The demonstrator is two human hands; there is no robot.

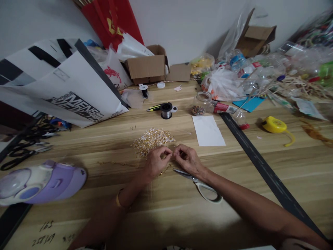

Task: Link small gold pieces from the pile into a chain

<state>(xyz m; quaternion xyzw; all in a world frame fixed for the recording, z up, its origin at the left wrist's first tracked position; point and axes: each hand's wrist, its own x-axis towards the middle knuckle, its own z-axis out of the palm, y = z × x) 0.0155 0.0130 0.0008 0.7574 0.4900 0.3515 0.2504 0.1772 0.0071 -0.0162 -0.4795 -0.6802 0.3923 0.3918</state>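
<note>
My left hand [158,162] and my right hand [189,159] meet at the fingertips, each in a pinch just in front of a pile of small gold and clear beads [153,139]. Whatever lies between the fingers is too small to make out. A strand of gold beads [165,169] shows on the table below the fingertips. Another thin beaded strand [117,163] runs off to the left of my left hand. Scissors with pale handles [205,191] lie under my right wrist, blades pointing toward the left hand.
Behind the pile are a wire spool [166,111], a box cutter [154,108], a jar of beads [201,104] and white paper [208,131]. A tape measure [273,124] sits right. Several black scissors [23,151] and a purple bottle [57,182] are left; bags, boxes and plastic bottles line the back.
</note>
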